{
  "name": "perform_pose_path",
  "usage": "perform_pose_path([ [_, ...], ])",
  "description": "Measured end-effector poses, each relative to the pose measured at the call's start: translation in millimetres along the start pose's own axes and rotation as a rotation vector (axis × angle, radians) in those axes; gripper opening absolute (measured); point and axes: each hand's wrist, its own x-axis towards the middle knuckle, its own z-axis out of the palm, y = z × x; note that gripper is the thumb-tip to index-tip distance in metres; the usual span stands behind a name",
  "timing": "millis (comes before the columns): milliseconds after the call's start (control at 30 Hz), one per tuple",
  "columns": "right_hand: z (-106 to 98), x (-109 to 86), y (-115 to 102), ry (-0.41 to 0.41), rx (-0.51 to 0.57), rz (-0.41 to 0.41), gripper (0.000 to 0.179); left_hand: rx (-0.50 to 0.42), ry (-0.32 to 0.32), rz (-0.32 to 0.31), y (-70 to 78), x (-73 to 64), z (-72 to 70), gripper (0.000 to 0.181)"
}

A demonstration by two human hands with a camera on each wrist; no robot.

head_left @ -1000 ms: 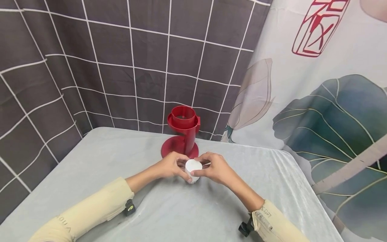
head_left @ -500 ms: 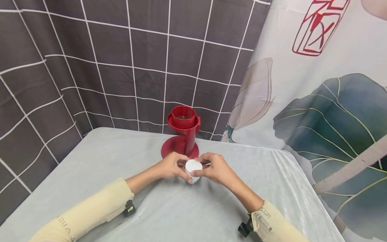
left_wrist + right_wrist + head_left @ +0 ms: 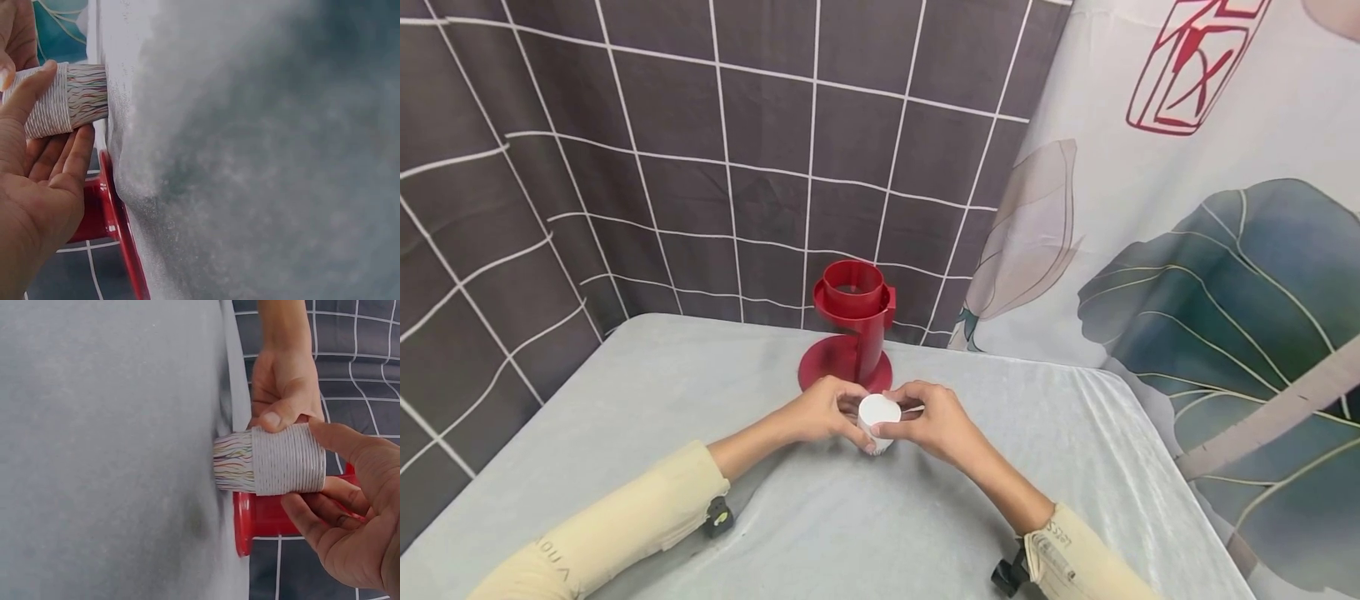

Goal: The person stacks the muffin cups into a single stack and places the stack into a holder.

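A short stack of small paper cups [image 3: 880, 412] stands upright on the cloth, white inside. Their nested rims form white rings, and wavy coloured lines mark the lowest cup's side, as the left wrist view shows on the cup stack [image 3: 69, 100]. My left hand [image 3: 829, 410] holds the stack from the left, thumb on the near side and fingers behind. From the right, my right hand [image 3: 928, 415] grips it between thumb and fingers. In the right wrist view, the right thumb and fingertips are on the ringed upper part of the stack [image 3: 289, 459]. The far-side fingers are partly hidden.
Just behind the hands stands a red plastic stand [image 3: 871, 342] with a round base and a ring-shaped top. A pale grey cloth [image 3: 662, 383] covers the table. Dark grid curtain [image 3: 760, 208] hangs behind, and a floral curtain [image 3: 1150, 250] on the right.
Both hands and the cup stack stay practically in place. The whole view has shifted very slightly.
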Motion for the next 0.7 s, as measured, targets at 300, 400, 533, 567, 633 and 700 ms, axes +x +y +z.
perform_pose_path([
  [300, 0.8, -2.1, 3.5, -0.003, 0.042, 0.000, 0.042, 0.004, -0.002, -0.034, 0.5, 0.1, 0.1, 0.049],
  [400, 1.0, -3.6, 6.5, -0.002, 0.050, -0.003, 0.044, 0.002, 0.002, -0.047, 2.0, -0.2, 0.6, 0.049],
  [533, 1.0, -5.9, 10.4, 0.003, 0.062, 0.004, 0.049, -0.001, 0.006, -0.060, 2.5, -0.3, 1.9, 0.050],
  [567, 1.1, -6.3, 11.1, 0.003, 0.067, 0.002, 0.051, -0.002, 0.009, -0.067, 2.4, -0.6, 2.3, 0.051],
  [633, 1.2, -6.8, 12.1, -0.001, 0.070, -0.009, 0.052, -0.001, 0.013, -0.071, 1.6, -1.7, 3.1, 0.053],
  [700, 1.1, -7.1, 12.5, -0.008, 0.072, -0.026, 0.052, 0.002, 0.018, -0.078, 0.9, -3.3, 4.1, 0.054],
])
